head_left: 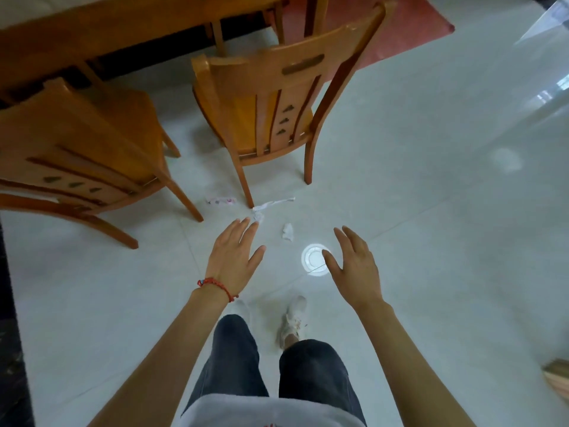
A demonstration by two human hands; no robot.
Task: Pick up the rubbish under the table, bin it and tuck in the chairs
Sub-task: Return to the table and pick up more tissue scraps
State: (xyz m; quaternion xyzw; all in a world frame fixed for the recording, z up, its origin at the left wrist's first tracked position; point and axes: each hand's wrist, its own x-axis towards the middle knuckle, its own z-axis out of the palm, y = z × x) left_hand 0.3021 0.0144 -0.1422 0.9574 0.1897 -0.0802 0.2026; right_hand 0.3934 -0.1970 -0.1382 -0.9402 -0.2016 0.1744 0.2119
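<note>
Rubbish lies on the pale tiled floor in front of two wooden chairs. A twisted white tissue rests by the leg of the right chair. A small crumpled tissue lies a little nearer, and a pink patterned wrapper sits between the chairs. The left chair stands pulled out from the wooden table. My left hand hovers with fingers spread, its fingertips just short of the twisted tissue. My right hand is held out flat to the right. Both hands hold nothing.
A bright round light reflection shines on the floor beside my right hand. A red rug lies at the back right. My legs and one white shoe are below. A dark strip runs along the left edge.
</note>
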